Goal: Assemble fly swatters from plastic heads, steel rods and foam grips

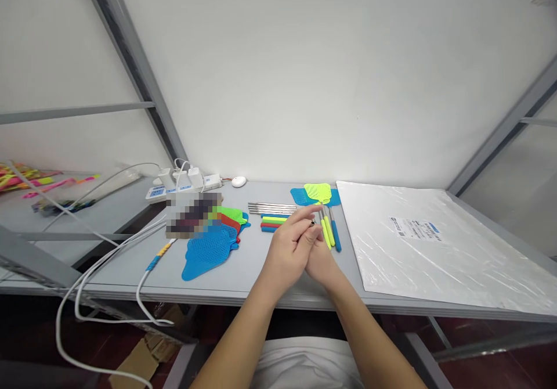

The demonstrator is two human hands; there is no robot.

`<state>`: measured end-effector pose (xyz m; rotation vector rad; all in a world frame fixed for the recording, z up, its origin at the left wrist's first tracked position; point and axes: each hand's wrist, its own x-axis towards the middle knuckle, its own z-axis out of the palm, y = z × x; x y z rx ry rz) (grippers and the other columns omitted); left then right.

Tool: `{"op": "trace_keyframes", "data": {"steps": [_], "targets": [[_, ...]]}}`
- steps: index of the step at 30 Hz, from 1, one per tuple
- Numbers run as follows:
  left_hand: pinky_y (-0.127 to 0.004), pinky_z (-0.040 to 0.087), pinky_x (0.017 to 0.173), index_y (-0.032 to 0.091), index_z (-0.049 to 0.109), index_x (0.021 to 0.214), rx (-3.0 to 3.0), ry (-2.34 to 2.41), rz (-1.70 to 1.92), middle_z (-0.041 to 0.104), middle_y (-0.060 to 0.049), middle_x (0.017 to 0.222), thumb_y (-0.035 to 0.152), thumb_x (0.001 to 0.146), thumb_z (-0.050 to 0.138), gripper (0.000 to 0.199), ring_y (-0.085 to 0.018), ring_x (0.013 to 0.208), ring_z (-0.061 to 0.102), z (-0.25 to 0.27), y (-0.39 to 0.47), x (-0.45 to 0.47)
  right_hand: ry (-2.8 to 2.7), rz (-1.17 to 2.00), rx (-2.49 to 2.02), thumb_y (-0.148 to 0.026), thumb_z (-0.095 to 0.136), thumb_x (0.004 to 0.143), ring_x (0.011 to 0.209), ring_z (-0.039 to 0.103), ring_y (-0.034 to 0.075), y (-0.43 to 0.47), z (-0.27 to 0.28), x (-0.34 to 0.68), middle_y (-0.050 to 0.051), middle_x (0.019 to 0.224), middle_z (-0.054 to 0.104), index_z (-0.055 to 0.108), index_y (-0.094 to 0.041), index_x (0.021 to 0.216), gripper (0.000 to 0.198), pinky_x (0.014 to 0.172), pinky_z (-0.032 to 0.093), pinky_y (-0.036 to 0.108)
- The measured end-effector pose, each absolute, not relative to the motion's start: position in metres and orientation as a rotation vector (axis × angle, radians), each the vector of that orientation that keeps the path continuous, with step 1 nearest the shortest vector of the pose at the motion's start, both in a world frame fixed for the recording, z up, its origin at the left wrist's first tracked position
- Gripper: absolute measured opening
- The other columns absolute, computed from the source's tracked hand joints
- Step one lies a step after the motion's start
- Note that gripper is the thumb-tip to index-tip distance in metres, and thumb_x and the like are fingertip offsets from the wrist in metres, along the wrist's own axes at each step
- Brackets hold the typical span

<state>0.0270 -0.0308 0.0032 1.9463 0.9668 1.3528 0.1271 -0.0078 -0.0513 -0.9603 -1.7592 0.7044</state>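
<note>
My left hand (289, 251) and my right hand (322, 262) are together above the table's front half. Between my left thumb and fingers shows a small dark tip (312, 223); what it belongs to is hidden. My right hand is closed against the left, its fingers mostly covered. Just behind my hands lie several metal rods (270, 208) and colored handle tubes (273, 219) in green, red and blue. Beyond my right hand are fly swatters with a yellow-green head (319, 193), yellow-green handles (328, 231) and a blue handle (335, 237). Loose blue swatter heads (211, 249) lie left, with a red head (230, 222) and a green head (235, 212).
A large white wrapped package (418, 261) covers the table's right side. On the left, a power strip (156, 194) with plugged chargers stands near a white mouse-shaped object (239, 182). White cables (108, 249) hang over the left front edge. A wall stands behind.
</note>
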Motion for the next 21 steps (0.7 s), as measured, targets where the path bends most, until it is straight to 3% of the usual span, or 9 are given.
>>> {"op": "trace_keyframes", "data": {"steps": [5, 10, 13, 16, 19, 21], "targets": [[-0.037, 0.042, 0.101, 0.020, 0.066, 0.082, 1.892, 1.012, 1.368, 0.059, -0.007, 0.133, 0.032, 0.098, 0.043, 0.031, -0.024, 0.122, 0.054, 0.003, -0.034, 0.018, -1.767, 0.782, -0.865, -0.033, 0.037, 0.097, 0.093, 0.062, 0.019, -0.011, -0.038, 0.118, 0.007, 0.098, 0.067, 0.065, -0.024, 0.101, 0.030, 0.081, 0.052, 0.033], [-0.036, 0.042, 0.101, 0.021, 0.067, 0.090, 1.752, 1.120, 1.575, 0.060, -0.008, 0.130, 0.034, 0.100, 0.040, 0.032, -0.023, 0.122, 0.054, -0.011, -0.046, -0.016, -1.830, 0.725, -0.944, -0.036, 0.048, 0.094, 0.070, 0.059, 0.016, -0.030, -0.047, 0.106, 0.002, 0.081, 0.064, 0.059, -0.020, 0.098, 0.020, 0.065, 0.047, 0.028], [-0.040, 0.039, 0.104, 0.023, 0.069, 0.098, 1.874, 1.377, 1.558, 0.061, -0.007, 0.127, 0.035, 0.100, 0.039, 0.032, -0.024, 0.122, 0.052, -0.023, -0.053, -0.056, -1.935, 0.550, -1.054, -0.035, 0.045, 0.096, 0.067, 0.059, 0.016, -0.037, -0.063, 0.106, 0.002, 0.080, 0.066, 0.059, -0.020, 0.094, 0.021, 0.063, 0.043, 0.028], [-0.049, 0.033, 0.108, 0.025, 0.065, 0.115, 1.969, 1.875, 1.338, 0.059, -0.009, 0.131, 0.042, 0.095, 0.047, 0.032, -0.030, 0.128, 0.045, -0.036, -0.059, -0.098, -1.987, 0.453, -1.098, -0.035, 0.043, 0.098, 0.078, 0.064, 0.020, -0.036, -0.073, 0.108, 0.006, 0.091, 0.069, 0.061, -0.021, 0.099, 0.023, 0.067, 0.044, 0.029], [-0.059, 0.029, 0.107, 0.023, 0.045, 0.141, 1.851, 2.311, 0.991, 0.037, -0.018, 0.151, 0.051, 0.079, 0.067, 0.072, -0.041, 0.140, 0.027, -0.046, -0.063, -0.123, -2.060, 0.441, -1.190, -0.037, 0.044, 0.097, 0.081, 0.066, 0.022, -0.034, -0.074, 0.109, 0.006, 0.095, 0.071, 0.062, -0.023, 0.100, 0.023, 0.067, 0.044, 0.030], [-0.061, 0.031, 0.105, 0.023, 0.031, 0.149, 1.791, 2.375, 0.791, 0.021, -0.020, 0.158, 0.050, 0.074, 0.072, 0.090, -0.043, 0.144, 0.018, -0.051, -0.064, -0.129, -2.107, 0.458, -1.262, -0.039, 0.044, 0.097, 0.076, 0.065, 0.022, -0.034, -0.073, 0.108, 0.005, 0.090, 0.071, 0.062, -0.024, 0.099, 0.023, 0.064, 0.043, 0.031]]}}
